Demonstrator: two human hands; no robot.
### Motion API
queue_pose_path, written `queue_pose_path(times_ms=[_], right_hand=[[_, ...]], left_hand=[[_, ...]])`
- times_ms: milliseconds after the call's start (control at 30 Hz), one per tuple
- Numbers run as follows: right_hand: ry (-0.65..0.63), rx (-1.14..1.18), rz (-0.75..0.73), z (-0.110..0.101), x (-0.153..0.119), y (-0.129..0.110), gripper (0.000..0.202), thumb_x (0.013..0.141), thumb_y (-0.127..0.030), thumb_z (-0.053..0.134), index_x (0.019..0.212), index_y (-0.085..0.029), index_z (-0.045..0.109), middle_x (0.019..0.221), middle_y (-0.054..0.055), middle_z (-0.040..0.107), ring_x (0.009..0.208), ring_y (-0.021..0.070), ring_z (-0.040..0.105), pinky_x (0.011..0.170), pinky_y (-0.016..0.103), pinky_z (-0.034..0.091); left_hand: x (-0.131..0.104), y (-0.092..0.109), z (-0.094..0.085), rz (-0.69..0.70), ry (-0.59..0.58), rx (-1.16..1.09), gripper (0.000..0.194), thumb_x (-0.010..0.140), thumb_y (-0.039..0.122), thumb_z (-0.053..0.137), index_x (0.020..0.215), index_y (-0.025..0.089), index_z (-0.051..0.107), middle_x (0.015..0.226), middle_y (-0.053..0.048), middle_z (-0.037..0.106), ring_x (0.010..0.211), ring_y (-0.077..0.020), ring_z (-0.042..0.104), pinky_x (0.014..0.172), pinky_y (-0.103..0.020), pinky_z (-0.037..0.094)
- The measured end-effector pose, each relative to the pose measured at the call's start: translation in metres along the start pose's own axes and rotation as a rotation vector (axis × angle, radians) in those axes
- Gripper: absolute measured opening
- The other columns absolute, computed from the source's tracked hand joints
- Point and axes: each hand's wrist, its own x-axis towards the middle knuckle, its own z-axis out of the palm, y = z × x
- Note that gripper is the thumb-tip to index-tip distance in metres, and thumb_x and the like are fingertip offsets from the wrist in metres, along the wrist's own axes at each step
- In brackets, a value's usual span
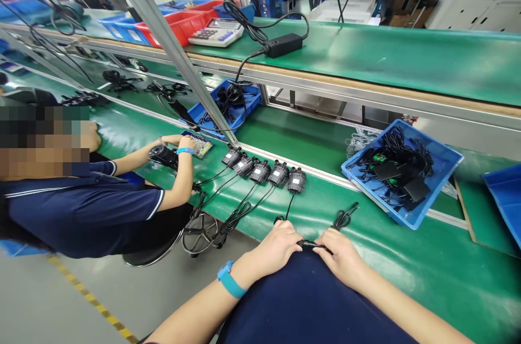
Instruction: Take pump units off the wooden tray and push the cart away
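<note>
A thin black cable (311, 245) is being held level, its long axis running left to right, pinched between the left hand (277, 249) and the right hand (342, 260) at the near edge of the green conveyor belt (407, 257). A factory hall is being shown behind.

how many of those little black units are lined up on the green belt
5, side by side in one row: and, each trailing a cable. The blue tray may hide more.
</note>
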Motion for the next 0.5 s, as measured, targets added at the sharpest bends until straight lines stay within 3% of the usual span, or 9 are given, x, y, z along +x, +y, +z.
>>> queue_pose_path(times_ms=[100,267,367,500], right_hand=[[0.032,0.002,-0.082,0.003,-0.001,0.007,0.014,0.1,-0.026,0.053,0.093,-0.019,0.062,0.076,0.002,0.061,0.074,0.0162,0.055,0.067,0.029,0.044],[0.055,0.004,-0.076,0.012,-0.005,0.018,0.019,0.101,-0.029,0.049,0.091,-0.02,0.062,0.076,0.002,0.063,0.073,0.0167,0.058,0.066,0.029,0.046],[0.08,0.013,-0.04,0.022,-0.005,0.029,0.022,0.102,-0.034,0.048,0.091,-0.021,0.063,0.077,0.002,0.065,0.073,0.0169,0.061,0.067,0.029,0.05],[0.045,0.018,-0.017,0.038,0.003,0.045,0.027,0.098,-0.044,0.051,0.091,-0.022,0.066,0.081,0.004,0.069,0.074,0.0186,0.065,0.068,0.03,0.054]], left_hand=[[0.006,0.001,-0.002,0.002,-0.05,-0.052,0.019,0.098,0.023,0.053,0.084,0.017,0.065,0.08,-0.002,0.063,0.087,-0.0178,0.053,0.085,-0.033,0.039],[0.011,0.006,0.0,-0.036,-0.087,-0.013,0.02,0.096,0.022,0.054,0.077,0.018,0.062,0.079,-0.003,0.064,0.087,-0.0184,0.055,0.084,-0.032,0.039],[0.012,0.0,0.014,-0.052,-0.056,0.014,0.019,0.095,0.025,0.056,0.079,0.018,0.064,0.081,-0.002,0.066,0.087,-0.018,0.056,0.084,-0.032,0.039],[0.02,-0.027,0.042,-0.032,-0.017,0.135,0.019,0.091,0.034,0.066,0.079,0.019,0.065,0.077,-0.001,0.067,0.082,-0.0173,0.056,0.081,-0.031,0.037]])
